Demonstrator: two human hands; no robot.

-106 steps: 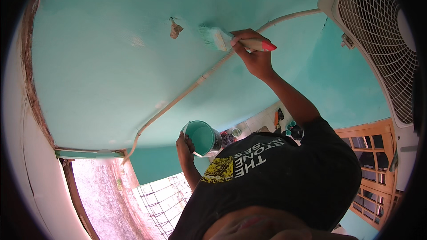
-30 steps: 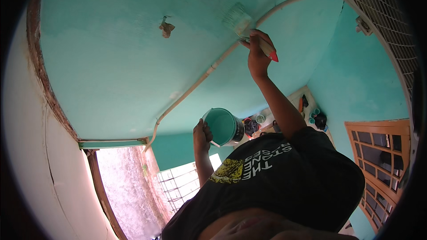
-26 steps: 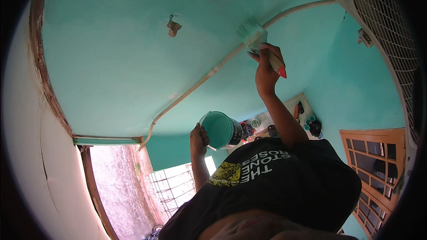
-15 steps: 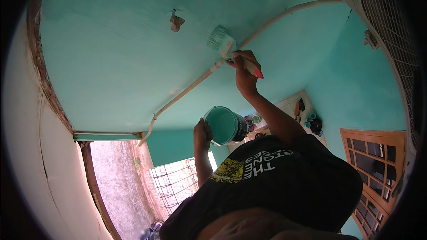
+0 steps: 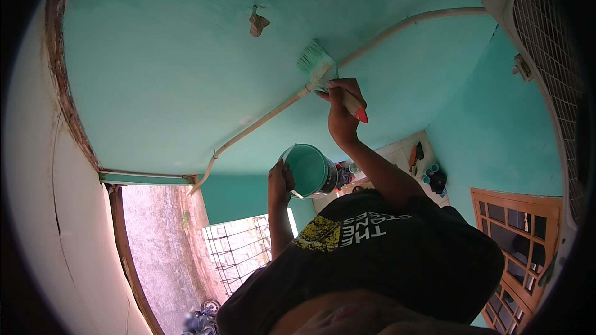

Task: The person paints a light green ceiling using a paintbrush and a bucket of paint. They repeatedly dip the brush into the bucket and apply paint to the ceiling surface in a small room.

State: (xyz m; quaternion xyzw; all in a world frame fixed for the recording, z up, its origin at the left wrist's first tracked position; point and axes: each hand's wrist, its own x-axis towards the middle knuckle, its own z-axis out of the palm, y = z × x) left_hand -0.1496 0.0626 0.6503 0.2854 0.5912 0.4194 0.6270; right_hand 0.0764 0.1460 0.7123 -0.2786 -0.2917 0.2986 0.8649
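My right hand [image 5: 341, 108] is closed around the wooden handle of a wide paintbrush [image 5: 313, 59], its red tip poking out below my fingers. The turquoise-coated bristles lie against the turquoise wall [image 5: 155, 74], just above a beige pipe [image 5: 261, 121]. A small brown fitting [image 5: 258, 25] sticks out up and left of the brush. Lower down, my left hand [image 5: 279, 177] grips the paint bucket [image 5: 305, 170] at its side by the white handle. The bucket is turquoise inside, with a dark outer side, and is tilted in view.
A grilled metal unit [image 5: 543, 56] runs along the right edge, above wooden framed windows [image 5: 512, 229]. At lower left are an opening [image 5: 152, 242], a metal grille [image 5: 233, 248] and part of a motorbike [image 5: 198, 319]. Small items [image 5: 434, 180] lie on the tiled floor [image 5: 397, 152] behind me.
The brush has swept right, then back left and slightly down along the pipe. The bucket, still in my left hand, sits higher and farther right in view than at first.
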